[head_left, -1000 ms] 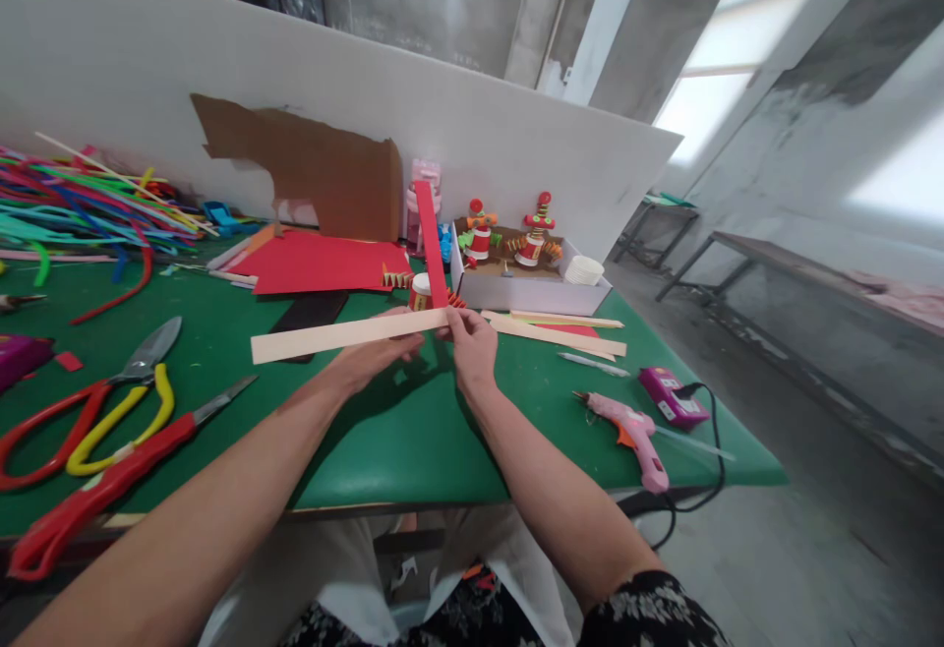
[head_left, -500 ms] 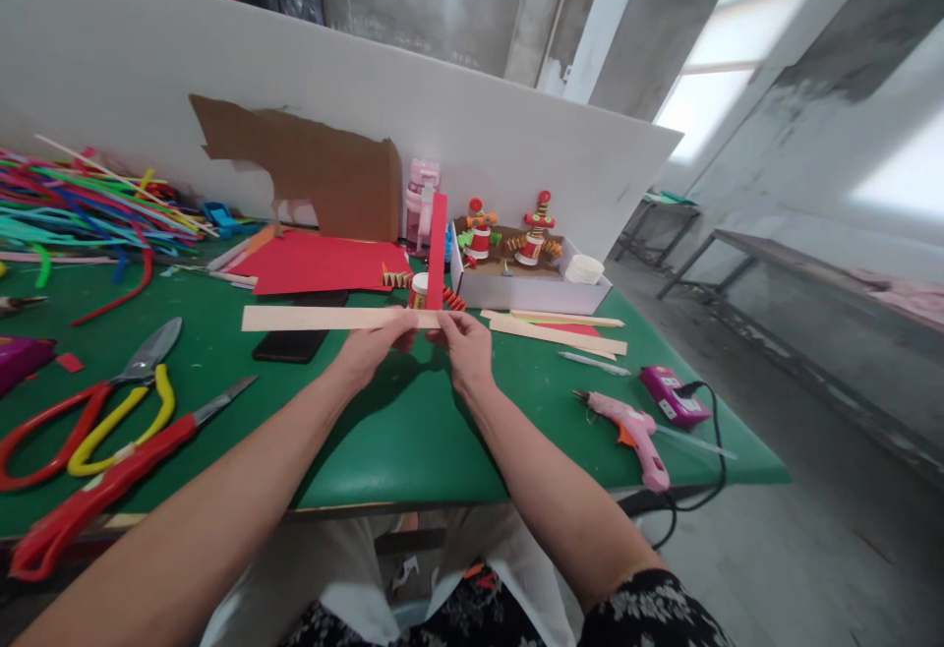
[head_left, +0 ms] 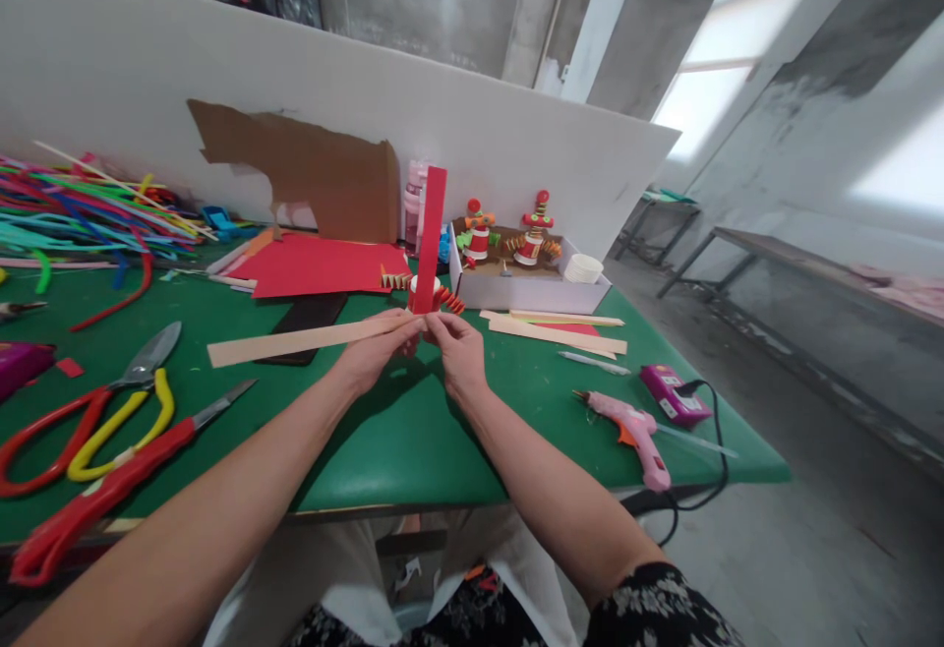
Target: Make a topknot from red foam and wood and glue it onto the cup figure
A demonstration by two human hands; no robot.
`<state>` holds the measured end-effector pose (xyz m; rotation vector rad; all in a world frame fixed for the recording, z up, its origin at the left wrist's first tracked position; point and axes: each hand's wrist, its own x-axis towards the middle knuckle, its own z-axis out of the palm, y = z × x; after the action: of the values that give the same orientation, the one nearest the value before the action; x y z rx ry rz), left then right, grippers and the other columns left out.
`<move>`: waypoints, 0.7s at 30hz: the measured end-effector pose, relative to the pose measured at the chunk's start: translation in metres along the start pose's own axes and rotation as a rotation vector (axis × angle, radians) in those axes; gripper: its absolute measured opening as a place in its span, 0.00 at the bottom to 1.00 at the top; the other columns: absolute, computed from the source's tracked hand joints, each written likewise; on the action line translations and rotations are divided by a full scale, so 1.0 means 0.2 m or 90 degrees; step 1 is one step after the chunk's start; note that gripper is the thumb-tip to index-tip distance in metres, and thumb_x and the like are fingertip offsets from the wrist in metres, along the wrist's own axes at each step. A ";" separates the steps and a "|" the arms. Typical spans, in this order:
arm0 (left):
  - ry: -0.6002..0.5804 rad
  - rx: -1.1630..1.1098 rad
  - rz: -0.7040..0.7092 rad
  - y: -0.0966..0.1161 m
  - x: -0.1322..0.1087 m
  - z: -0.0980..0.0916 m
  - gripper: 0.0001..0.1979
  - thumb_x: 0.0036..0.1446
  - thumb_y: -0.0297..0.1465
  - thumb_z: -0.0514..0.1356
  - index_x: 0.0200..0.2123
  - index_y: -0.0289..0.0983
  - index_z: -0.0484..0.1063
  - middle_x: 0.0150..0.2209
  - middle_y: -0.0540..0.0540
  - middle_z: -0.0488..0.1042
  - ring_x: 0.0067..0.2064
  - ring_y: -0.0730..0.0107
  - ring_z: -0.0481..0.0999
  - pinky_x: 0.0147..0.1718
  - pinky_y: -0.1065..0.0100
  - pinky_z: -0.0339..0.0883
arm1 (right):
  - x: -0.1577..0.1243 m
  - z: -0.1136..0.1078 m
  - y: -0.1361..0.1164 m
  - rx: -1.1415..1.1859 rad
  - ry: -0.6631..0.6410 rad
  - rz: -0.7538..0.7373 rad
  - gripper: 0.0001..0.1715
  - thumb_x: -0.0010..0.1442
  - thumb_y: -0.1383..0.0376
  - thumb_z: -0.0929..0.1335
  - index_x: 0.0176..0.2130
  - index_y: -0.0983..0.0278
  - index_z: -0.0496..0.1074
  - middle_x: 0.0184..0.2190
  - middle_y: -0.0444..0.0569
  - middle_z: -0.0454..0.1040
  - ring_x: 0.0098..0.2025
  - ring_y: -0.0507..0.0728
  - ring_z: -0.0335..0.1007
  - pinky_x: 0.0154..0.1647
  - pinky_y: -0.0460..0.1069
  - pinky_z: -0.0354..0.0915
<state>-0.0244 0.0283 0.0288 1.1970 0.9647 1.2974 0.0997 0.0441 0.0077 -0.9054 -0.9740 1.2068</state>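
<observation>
My left hand [head_left: 375, 357] pinches the right end of a long cream paper strip [head_left: 295, 341] that reaches out to the left over the green table [head_left: 413, 441]. My right hand [head_left: 457, 352] pinches the bottom of a red paper strip [head_left: 430, 239] that stands upright. The two strips meet at a right angle between my fingertips. Both hands hover just above the table, close together. Behind them stands a small paper figure [head_left: 442, 295] with red and yellow folded arms, partly hidden by the red strip.
Large scissors [head_left: 88, 421] and red-handled snips [head_left: 110, 485] lie at the left. A pink glue gun [head_left: 634, 431] with its cord lies right. A white box [head_left: 531, 288] holds finished figures. Red paper sheets [head_left: 317, 264], cardboard [head_left: 310, 170], coloured pipe cleaners [head_left: 81, 205] and more cream strips [head_left: 560, 330] fill the back.
The cream strip has slid leftward and tilted, its left end lower. The red strip has turned upright and moved slightly left. Both hands have drawn closer together.
</observation>
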 end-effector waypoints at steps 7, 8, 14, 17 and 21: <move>0.007 0.073 0.045 -0.01 0.00 -0.02 0.19 0.42 0.47 0.70 0.25 0.36 0.74 0.23 0.51 0.68 0.26 0.73 0.65 0.26 0.70 0.58 | 0.00 -0.02 -0.03 0.034 -0.066 0.088 0.19 0.38 0.54 0.78 0.27 0.64 0.77 0.24 0.43 0.75 0.26 0.50 0.66 0.34 0.48 0.67; 0.000 0.077 0.037 0.00 0.00 -0.02 0.20 0.42 0.47 0.70 0.26 0.36 0.75 0.23 0.51 0.68 0.26 0.73 0.65 0.26 0.70 0.59 | 0.00 -0.02 -0.03 0.016 -0.061 0.077 0.20 0.38 0.54 0.78 0.27 0.64 0.77 0.24 0.43 0.75 0.26 0.50 0.66 0.34 0.48 0.67; 0.011 0.032 0.003 -0.01 0.01 -0.02 0.22 0.39 0.48 0.71 0.27 0.35 0.75 0.24 0.51 0.70 0.26 0.72 0.67 0.26 0.70 0.62 | 0.00 -0.03 -0.05 -0.053 -0.056 0.025 0.17 0.41 0.54 0.76 0.26 0.64 0.77 0.22 0.42 0.73 0.27 0.50 0.66 0.35 0.47 0.66; 0.014 0.001 -0.006 -0.02 0.01 -0.02 0.22 0.37 0.48 0.72 0.27 0.35 0.75 0.24 0.50 0.71 0.27 0.71 0.68 0.27 0.69 0.64 | 0.00 -0.03 -0.05 -0.029 -0.074 0.048 0.16 0.40 0.55 0.76 0.27 0.64 0.77 0.24 0.42 0.75 0.27 0.50 0.66 0.35 0.47 0.66; 0.016 0.000 -0.029 -0.02 0.01 -0.01 0.23 0.36 0.48 0.73 0.26 0.35 0.75 0.24 0.49 0.72 0.27 0.71 0.69 0.28 0.68 0.65 | 0.01 -0.03 -0.05 -0.046 -0.056 0.035 0.16 0.40 0.55 0.77 0.26 0.64 0.77 0.23 0.42 0.74 0.27 0.50 0.66 0.35 0.47 0.66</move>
<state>-0.0253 0.0300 0.0251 1.1559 1.0046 1.2794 0.1090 0.0438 0.0143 -0.9474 -1.0746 1.2735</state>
